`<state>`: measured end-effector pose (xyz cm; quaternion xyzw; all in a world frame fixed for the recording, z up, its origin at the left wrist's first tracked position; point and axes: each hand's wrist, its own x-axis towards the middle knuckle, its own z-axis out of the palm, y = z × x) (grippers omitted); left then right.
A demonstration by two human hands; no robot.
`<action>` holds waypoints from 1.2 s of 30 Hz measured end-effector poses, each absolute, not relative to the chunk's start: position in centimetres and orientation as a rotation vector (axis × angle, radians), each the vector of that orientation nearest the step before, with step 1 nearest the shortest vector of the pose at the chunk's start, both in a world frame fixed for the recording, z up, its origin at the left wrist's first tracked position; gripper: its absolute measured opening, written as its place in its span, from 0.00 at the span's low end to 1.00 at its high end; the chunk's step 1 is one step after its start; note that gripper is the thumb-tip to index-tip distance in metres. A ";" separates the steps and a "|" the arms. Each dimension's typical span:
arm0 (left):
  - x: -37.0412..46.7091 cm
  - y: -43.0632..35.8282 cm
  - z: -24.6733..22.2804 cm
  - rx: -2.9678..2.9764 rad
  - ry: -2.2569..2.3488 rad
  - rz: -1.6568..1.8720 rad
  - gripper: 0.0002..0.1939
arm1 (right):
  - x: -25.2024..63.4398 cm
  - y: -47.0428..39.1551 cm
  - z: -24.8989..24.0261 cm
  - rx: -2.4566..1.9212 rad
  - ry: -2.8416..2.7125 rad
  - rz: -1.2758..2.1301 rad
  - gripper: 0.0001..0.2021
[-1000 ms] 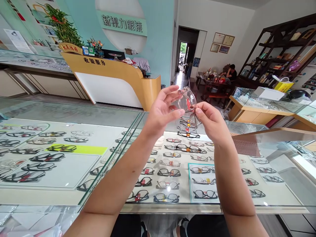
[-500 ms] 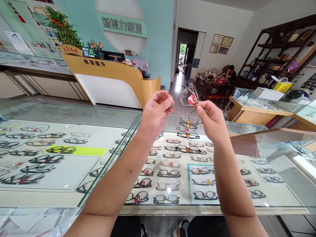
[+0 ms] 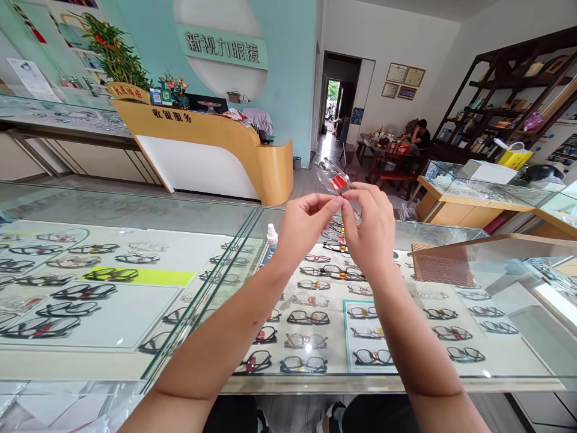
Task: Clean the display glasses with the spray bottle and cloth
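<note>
Above the glass counter, a pair of eyeglasses (image 3: 323, 175) with a thin frame is held up, a red sticker on one lens. My right hand (image 3: 372, 225) is closed on it, with thumb and fingertips at the frame. From the other side my left hand (image 3: 306, 225) pinches the near part of the frame, its thumb tip close to my right thumb. Part of the eyeglasses is hidden behind my fingers.
Under the glass of the display counter (image 3: 392, 380) lie several rows of spectacles. A small white bottle (image 3: 271, 236) stands left of my hands, and a brown ribbed panel (image 3: 442, 264) is at the right. Beyond are a reception desk (image 3: 198, 156) and a seated person (image 3: 421, 137).
My left hand has moved right and taken hold of the eyeglasses. The eyeglasses have tilted and dropped slightly, and my right hand has turned inward. The white bottle has come into view.
</note>
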<state>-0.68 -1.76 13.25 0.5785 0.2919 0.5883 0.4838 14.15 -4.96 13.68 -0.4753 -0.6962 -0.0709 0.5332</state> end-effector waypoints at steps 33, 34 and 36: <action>-0.1 2.0 10.4 1.852 1.098 1.111 0.09 | 18.7 -5.1 15.9 -1.561 -1.798 0.116 0.10; -0.3 1.9 10.6 1.876 1.085 1.081 0.09 | 19.1 -4.9 15.8 -1.498 -1.751 0.054 0.07; -0.8 1.6 11.2 1.906 1.062 1.033 0.11 | 20.0 -4.7 15.7 -1.384 -1.723 -0.015 0.12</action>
